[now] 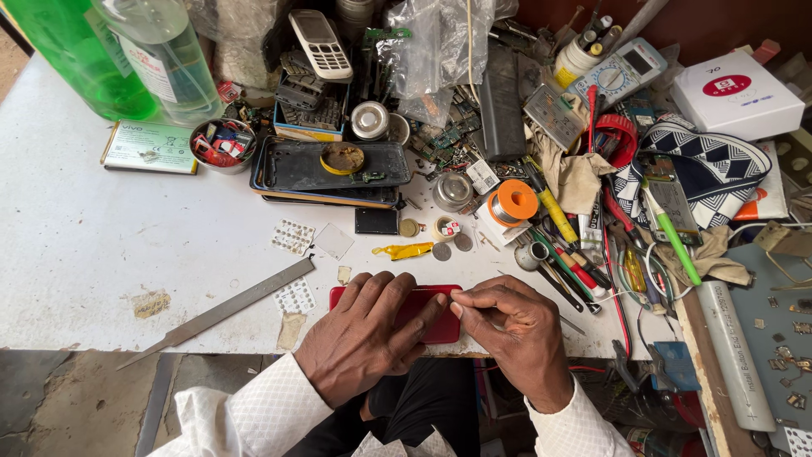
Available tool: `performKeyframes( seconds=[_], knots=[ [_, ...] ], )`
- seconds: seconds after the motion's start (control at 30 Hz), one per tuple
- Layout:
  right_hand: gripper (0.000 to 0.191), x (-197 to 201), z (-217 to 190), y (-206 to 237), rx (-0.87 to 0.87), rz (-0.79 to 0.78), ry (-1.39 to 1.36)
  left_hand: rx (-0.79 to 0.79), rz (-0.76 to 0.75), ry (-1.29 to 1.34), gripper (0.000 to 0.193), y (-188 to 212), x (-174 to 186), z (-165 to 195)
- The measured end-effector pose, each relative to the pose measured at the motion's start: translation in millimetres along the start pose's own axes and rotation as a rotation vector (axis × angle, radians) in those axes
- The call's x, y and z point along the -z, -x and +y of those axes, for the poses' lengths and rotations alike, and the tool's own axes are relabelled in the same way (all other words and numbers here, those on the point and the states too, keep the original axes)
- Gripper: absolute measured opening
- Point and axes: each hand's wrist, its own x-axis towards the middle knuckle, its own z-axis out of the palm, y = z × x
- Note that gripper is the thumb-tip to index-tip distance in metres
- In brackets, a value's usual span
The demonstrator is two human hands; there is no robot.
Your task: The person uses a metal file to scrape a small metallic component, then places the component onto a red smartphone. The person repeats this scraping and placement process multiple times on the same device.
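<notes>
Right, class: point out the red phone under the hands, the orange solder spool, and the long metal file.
red phone (431, 320), head view, bare back between the hands
orange solder spool (514, 201), head view, top flange
long metal file (228, 308), head view, mid-blade

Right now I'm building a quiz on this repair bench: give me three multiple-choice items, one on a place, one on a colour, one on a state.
1. Where does the red phone lie?
A. at the table's near edge, under both hands
B. on the white box
C. beside the green bottle

2. What colour is the solder spool?
A. blue
B. orange
C. black

3. How is the left hand placed?
A. lifted clear of the table
B. wrapped round the metal file
C. flat on the red phone, palm down

Answers: 1 A, the phone sits at the table edge beneath the left hand and right hand. 2 B, its flanges are orange. 3 C, spread fingers press on the phone, while the metal file lies apart.
</notes>
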Motion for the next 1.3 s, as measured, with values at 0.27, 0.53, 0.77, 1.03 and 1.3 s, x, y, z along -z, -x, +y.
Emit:
performKeyframes(
  seconds=[0.27, 0.53, 0.77, 1.03, 1.3],
  knots=[
    [0.047, 5.6, -4.0, -5.9, -0.163, -0.086, -0.481, 0.002, 0.005, -0.006, 0.072, 2.3, -1.1, -1.9],
    [0.050, -5.8, -9.7, -14.1, -0.179, -0.078, -0.415, -0.001, 0.021, 0.005, 0.070, 0.1, 0.8, -1.2],
    [0.060, -11.5, -15.9, -14.0, -0.234, -0.007, -0.402, 0.289, -0.071, 0.330, 0.078, -7.9, 27.1, 10.5],
    [0.068, -12.9, -24.5, -12.7, -0.221, 0.000, -0.372, 0.609, -0.043, 0.470, 0.059, -36.0, 31.2, 9.6],
    [0.068, -12.2, -21.3, -8.2, -0.196, 0.002, -0.426, 0.676, -0.197, 0.449, 0.032, -52.3, 23.7, -2.3]
  ],
)
